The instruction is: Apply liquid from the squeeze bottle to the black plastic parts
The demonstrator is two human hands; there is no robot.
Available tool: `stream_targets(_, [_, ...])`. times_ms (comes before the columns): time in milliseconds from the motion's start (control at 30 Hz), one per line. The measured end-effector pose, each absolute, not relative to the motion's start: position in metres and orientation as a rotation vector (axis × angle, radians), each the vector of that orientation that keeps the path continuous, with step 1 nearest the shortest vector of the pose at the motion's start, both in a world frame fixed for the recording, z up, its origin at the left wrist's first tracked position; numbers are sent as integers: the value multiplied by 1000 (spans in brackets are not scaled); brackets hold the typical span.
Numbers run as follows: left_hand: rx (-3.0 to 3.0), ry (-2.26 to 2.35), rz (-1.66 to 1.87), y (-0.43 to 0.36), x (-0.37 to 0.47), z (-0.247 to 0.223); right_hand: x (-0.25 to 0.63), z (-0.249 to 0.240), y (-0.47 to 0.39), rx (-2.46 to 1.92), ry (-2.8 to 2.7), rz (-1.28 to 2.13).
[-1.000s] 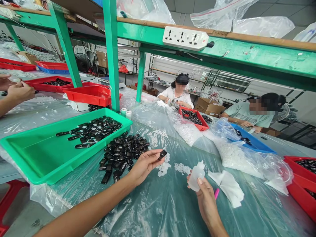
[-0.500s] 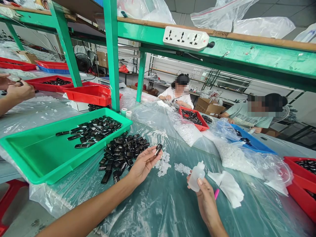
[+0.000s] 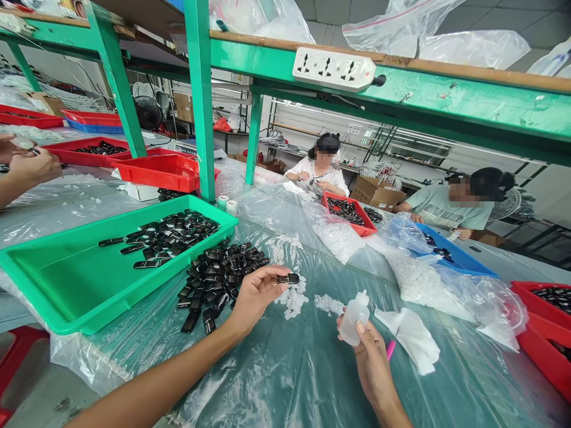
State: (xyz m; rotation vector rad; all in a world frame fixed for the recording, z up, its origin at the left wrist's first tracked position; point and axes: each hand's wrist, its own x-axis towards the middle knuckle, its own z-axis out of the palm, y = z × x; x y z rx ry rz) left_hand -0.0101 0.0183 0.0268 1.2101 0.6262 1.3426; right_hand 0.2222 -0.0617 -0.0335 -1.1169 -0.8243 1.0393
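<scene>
Between the thumb and fingers of my left hand [image 3: 259, 294] is a small black part [image 3: 288, 279], lying nearly level above a scatter of white translucent pieces [image 3: 294, 299]. Wrapped round a translucent squeeze bottle [image 3: 355, 318] is my right hand [image 3: 370, 351], with the nozzle pointing up. A pink stick [image 3: 391, 350] shows beside that hand. Smaller clear bits [image 3: 329, 304] lie between my two hands. Left of my left hand is a heap of black parts [image 3: 218, 276]. The green tray [image 3: 66, 297] behind it holds more of them.
A white cloth [image 3: 413, 342] lies right of the bottle. Plastic bags of white pieces [image 3: 428, 285] and red bins [image 3: 542, 345] stand further right. A green shelf frame [image 3: 203, 107] rises behind the tray. Two people sit opposite; another person's hands [image 3: 35, 163] work at far left.
My left hand has turned the black part from a slanted, upright pose to nearly level, and has dipped slightly. My right hand and the bottle have hardly moved.
</scene>
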Motion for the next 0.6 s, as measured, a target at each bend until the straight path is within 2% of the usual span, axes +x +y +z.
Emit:
stream_targets(267, [1568,814,1424,6,-10,26,222,-36,-62,-1110,-834,1035])
stream_targets(600, [1208,628,975,12,8,17,221,-35,-64,-1018,-796,1067])
